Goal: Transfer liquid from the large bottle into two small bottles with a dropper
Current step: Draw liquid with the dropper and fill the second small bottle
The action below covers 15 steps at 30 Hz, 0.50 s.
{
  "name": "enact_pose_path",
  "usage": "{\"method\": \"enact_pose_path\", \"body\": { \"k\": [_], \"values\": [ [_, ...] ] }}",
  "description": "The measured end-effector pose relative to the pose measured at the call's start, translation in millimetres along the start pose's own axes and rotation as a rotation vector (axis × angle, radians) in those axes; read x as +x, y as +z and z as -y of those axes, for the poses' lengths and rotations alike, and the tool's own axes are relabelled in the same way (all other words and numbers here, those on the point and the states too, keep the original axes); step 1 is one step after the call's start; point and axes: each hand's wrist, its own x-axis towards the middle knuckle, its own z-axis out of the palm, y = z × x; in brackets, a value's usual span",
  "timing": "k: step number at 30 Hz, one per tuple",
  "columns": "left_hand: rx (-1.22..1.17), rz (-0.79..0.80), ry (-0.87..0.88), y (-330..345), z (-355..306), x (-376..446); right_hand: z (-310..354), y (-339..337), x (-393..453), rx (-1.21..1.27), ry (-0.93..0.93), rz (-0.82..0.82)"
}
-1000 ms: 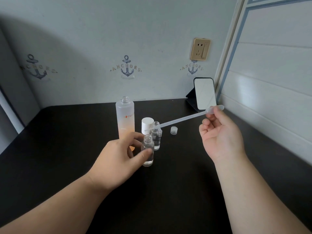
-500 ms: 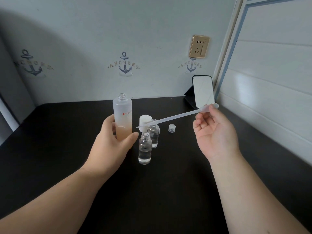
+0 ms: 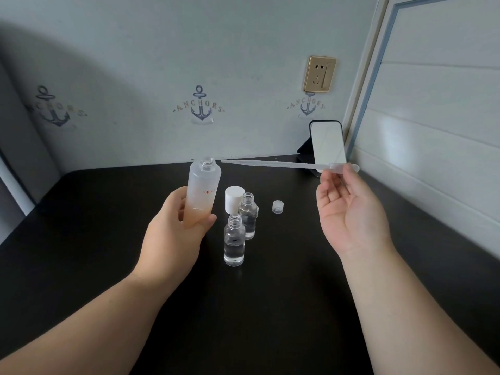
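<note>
My left hand [image 3: 173, 234] grips the large frosted bottle [image 3: 203, 191] round its lower part. The bottle is uncapped, tilts slightly to the right and holds a little orange-tinted liquid. My right hand [image 3: 349, 212] pinches the bulb of a long clear plastic dropper [image 3: 284, 165]. The dropper lies nearly level, its tip just right of the large bottle's mouth. Two small clear bottles stand open on the black table [image 3: 81, 239]: the near one [image 3: 234, 240] and the far one [image 3: 247, 215], each partly filled with clear liquid.
A white cap [image 3: 233, 198] stands behind the small bottles and a small clear cap [image 3: 277, 206] lies to their right. A phone on a stand [image 3: 326, 146] leans at the back right by the panelled wall. A wall socket [image 3: 320, 74] sits above it.
My left hand let go of the near small bottle, took the large bottle and lifted it. My right hand raised the dropper from over the small bottles to level with the large bottle's mouth.
</note>
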Motion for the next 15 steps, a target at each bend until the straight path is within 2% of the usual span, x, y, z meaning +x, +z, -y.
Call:
{"method": "enact_pose_path", "body": {
  "k": [8,15],
  "values": [
    [0.044,-0.021,0.073,0.2,-1.8,0.9,2.0,-0.4,-0.4,-0.078,-0.03,0.003],
    [0.185,-0.083,0.132,-1.6,9.0,5.7,4.2,-2.2,-0.1,-0.182,-0.116,-0.015]
  ]
}}
